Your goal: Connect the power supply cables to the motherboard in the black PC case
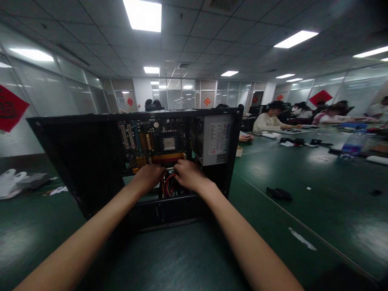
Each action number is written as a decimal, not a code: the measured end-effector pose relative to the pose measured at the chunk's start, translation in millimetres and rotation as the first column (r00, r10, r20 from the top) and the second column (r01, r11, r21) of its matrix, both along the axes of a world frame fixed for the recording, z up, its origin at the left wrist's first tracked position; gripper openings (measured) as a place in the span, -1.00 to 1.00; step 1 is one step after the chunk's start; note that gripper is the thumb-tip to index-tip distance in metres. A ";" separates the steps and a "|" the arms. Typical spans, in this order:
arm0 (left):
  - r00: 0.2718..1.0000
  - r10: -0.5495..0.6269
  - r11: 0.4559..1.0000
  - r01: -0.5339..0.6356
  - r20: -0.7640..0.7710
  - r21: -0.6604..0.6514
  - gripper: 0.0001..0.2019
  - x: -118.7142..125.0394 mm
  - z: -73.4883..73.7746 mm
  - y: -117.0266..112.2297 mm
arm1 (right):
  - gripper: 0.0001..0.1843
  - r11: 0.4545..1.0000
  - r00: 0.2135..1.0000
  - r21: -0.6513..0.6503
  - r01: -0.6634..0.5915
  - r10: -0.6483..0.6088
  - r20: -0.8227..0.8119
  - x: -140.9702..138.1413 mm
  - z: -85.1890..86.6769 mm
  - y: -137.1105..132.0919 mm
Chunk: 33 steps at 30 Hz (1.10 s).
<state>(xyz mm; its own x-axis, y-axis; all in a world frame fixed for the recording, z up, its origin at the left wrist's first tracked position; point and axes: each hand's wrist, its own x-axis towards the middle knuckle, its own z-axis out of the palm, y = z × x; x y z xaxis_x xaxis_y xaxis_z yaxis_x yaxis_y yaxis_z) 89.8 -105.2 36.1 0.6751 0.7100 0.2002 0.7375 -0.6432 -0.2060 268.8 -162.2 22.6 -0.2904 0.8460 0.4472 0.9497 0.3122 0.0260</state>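
Observation:
A black open computer case [100,202] stands on the table in front of me, its inside facing me. Fixed in it are a motherboard [177,131] with a bare square processor socket area, and a silver power supply [216,139] at the upper right. Just below the yellow and red memory slots [169,157], my left hand [150,176] and my right hand [188,173] are both closed, side by side. A thin pale edge shows between them; what the fingers grip is hidden. Red, yellow and black cables [170,184] hang below and between the hands.
The green table [273,226] carries a black pouch-like item [279,194], a torn white strip [302,238] and a water bottle [354,143] to the right. White plastic bags [12,182] lie left. A person [269,119] works across the table, others beyond.

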 end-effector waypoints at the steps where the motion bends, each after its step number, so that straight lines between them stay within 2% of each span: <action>1: 1.000 0.006 1.000 -0.006 0.001 0.003 -0.71 0.4 -0.1 0.5 | -0.82 1.000 1.000 -0.010 0.006 -0.006 -0.001 -0.3 0.0 -0.4; 10: 1.000 0.012 0.996 -0.012 -0.001 0.083 -0.73 1.8 -4.3 10.8 | -0.78 0.993 1.000 -0.114 0.018 -0.019 -0.004 1.0 -3.7 -1.3; 15: 0.994 0.042 0.998 -0.047 0.104 0.045 -0.74 -0.4 -8.3 13.2 | -0.78 0.994 1.000 -0.113 -0.012 0.012 -0.002 2.2 -4.9 -4.0; 18: 0.984 0.025 1.000 -0.023 0.177 -0.010 -0.76 -3.8 -10.4 13.6 | -0.77 0.996 0.999 -0.082 -0.038 0.039 0.000 1.5 -4.5 -3.5; 21: 0.976 0.011 0.999 0.000 0.216 -0.049 -0.77 -6.4 -12.1 15.3 | -0.75 0.995 0.995 -0.068 -0.079 0.083 0.058 -1.1 -2.8 4.3; 25: 0.977 0.015 1.000 -0.009 0.215 -0.029 -0.79 -7.4 -13.9 18.5 | -0.72 0.986 0.969 -0.085 -0.143 0.157 0.192 -4.6 -0.3 17.9; 33: 0.967 0.002 0.998 0.013 0.256 -0.057 -0.79 -6.8 -12.7 14.9 | -0.73 0.993 0.961 -0.044 -0.107 0.114 0.251 -4.8 -3.9 17.2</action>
<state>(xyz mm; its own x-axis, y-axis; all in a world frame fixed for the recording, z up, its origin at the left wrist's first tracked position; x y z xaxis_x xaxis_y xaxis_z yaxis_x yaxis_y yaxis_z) 83.0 -90.3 23.3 0.6107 0.7218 0.3257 0.7572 -0.6527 0.0267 264.0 -145.0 18.7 -0.4832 0.8138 0.3228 0.8729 0.4192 0.2497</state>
